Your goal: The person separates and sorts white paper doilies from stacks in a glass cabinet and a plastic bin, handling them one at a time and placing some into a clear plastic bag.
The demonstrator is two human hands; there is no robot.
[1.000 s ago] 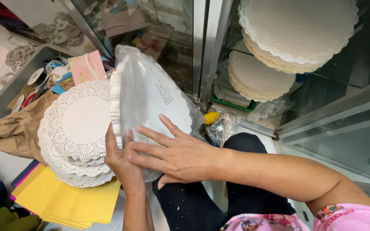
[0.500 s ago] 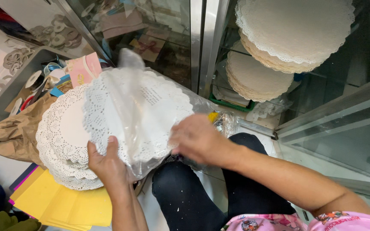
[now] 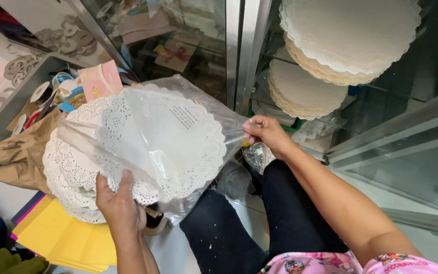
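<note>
At the far left I see a grey bin [image 3: 6, 119] of odds and ends, a crumpled brown paper bag [image 3: 19, 155] just near of it, and yellow sheets [image 3: 64, 238] lying at the near left. My left hand [image 3: 120, 203] grips the near edge of a stack of white paper doilies [image 3: 77, 172], thumb on top and fingers hidden beneath, and it also pins the near side of the clear plastic bag [image 3: 178, 132] that wraps the upper doilies. The bag sits at the centre, tilted up toward me, with its open end drawn out to the right. There my right hand [image 3: 267, 134] pinches the plastic edge between thumb and fingers and holds it taut.

To do this well, I judge that I should keep the left grip firm so the stack does not fan out, and pull the film gently and straight, since the lace edges could snag and tear. Further right, more doilies [image 3: 351, 38] rest on glass shelves behind the metal frame [image 3: 242, 50].
</note>
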